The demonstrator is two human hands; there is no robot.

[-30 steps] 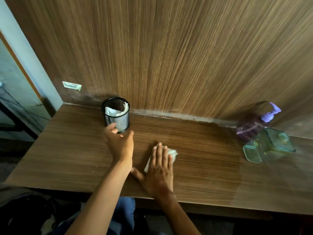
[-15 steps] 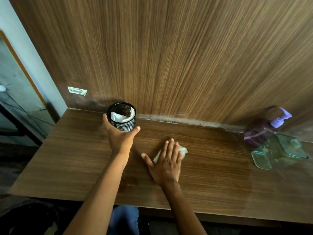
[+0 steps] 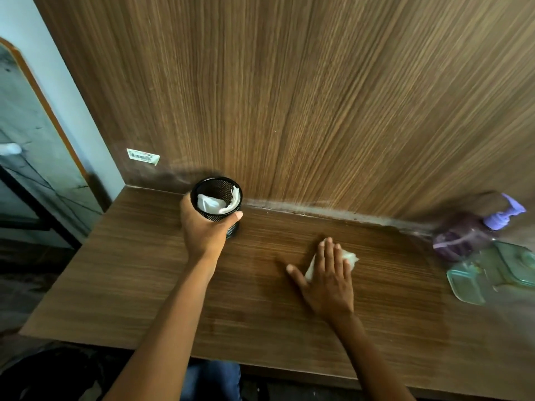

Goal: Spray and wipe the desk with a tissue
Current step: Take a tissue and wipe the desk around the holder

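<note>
Left hand: we see our left hand [image 3: 207, 230] wrapped around the black mesh cup [image 3: 216, 188], fingers curled round its left side and the thumb hooked over the right side just under the rim.
Mesh cup: it is upright at the back left of the desk [image 3: 130, 270], close to the wall panel [image 3: 289, 96], with crumpled white paper [image 3: 212, 203] inside.
Right hand: our right hand [image 3: 328, 273] lies flat, palm down, with the four fingers straight and close together and the thumb spread out to the left. It presses on the tissue [image 3: 350, 258] and does not pinch it.
Hands together or apart: they are well apart, each on its own thing.
Tissue, place: it lies on the desk near the middle, mostly under our right fingers, to the right of the cup and nearer to us.
Tissue, direction: its long axis runs on a slant, from the gap beside the thumb at near left to a bunched end past the little finger at far right.
Spray bottle: the purple spray bottle [image 3: 463, 235] is at the far right by the wall, well away from both hands. It is blurred, with its head toward the upper right, and we cannot tell whether it is upright or tilted.
Beside it: a green box [image 3: 469, 287] touches or overlaps the bottle on the near side.
Wall: a small sticker [image 3: 143, 156] is stuck above the cup on the left.
</note>
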